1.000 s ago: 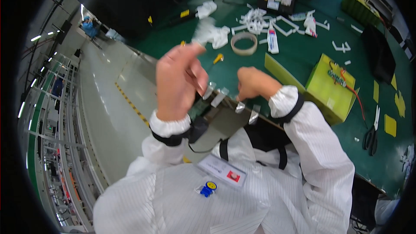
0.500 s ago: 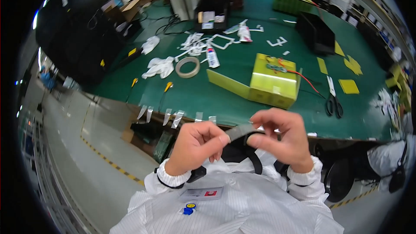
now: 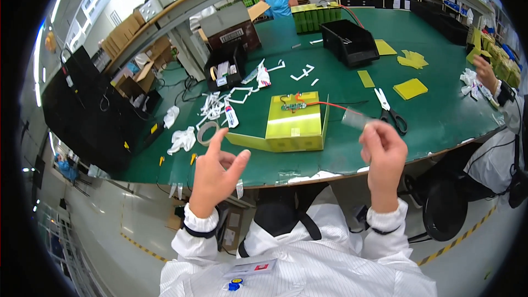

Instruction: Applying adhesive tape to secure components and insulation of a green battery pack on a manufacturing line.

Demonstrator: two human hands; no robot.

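Observation:
My right hand (image 3: 384,159) pinches a short strip of clear tape (image 3: 353,119) between thumb and fingertips, raised over the table's front part. Its free end points left, toward a box-shaped yellow pack (image 3: 295,126). On top of the pack sits a small green circuit board (image 3: 294,106) with red and black wires. A yellow side panel (image 3: 247,141) stands folded out at the pack's left. My left hand (image 3: 212,179) is open and holds nothing, thumb and index finger spread. Just beyond its fingertips is a tape roll (image 3: 200,132), partly hidden by the index finger.
Black-handled scissors (image 3: 391,114) and yellow sheets (image 3: 411,89) lie right of the pack. White scraps (image 3: 212,105) and a tube (image 3: 231,116) lie left. Black bins (image 3: 349,44) stand farther back. Tape strips (image 3: 239,189) hang from the front edge. A co-worker's hand (image 3: 485,74) shows at right.
Both hands held the tape strip low before the table edge. Now my left hand has let go and opened; my right hand has lifted the strip over the table. The view has tilted up.

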